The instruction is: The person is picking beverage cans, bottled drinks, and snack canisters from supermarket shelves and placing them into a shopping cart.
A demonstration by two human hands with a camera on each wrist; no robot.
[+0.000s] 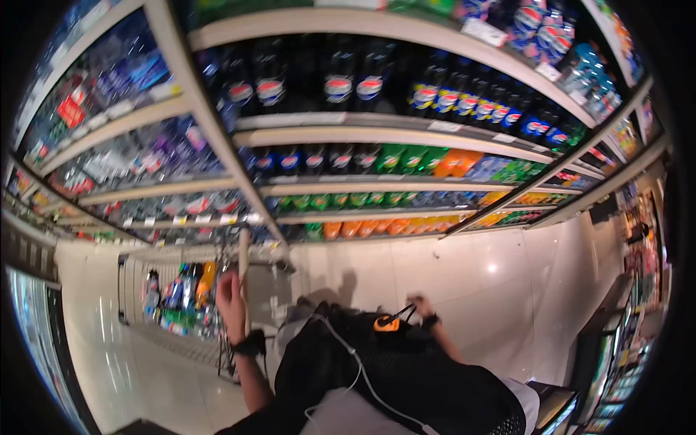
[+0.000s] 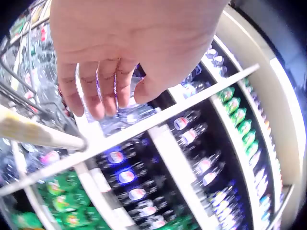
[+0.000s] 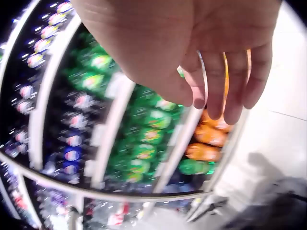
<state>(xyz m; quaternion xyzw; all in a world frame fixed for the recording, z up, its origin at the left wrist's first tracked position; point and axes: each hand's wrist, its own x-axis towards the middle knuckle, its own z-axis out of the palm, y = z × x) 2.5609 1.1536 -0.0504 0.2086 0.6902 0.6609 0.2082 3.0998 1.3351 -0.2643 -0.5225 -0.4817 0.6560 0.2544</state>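
Note:
My left hand is raised beside the handle of a shopping cart. In the left wrist view, its fingers hang relaxed with nothing in them, and the pale cart handle lies to their left. Several drink bottles, some with orange, green or dark contents, lie in the cart. Over on the other side, my right hand hangs near my waist, holding nothing. Its loosely bent fingers overlap orange bottles on a shelf in the right wrist view.
Tall shelves hold dark cola bottles, green bottles and orange soda bottles. Pale tiled floor runs along their base. An orange device with a black cord sits at my waist. A cooler stands at the far left.

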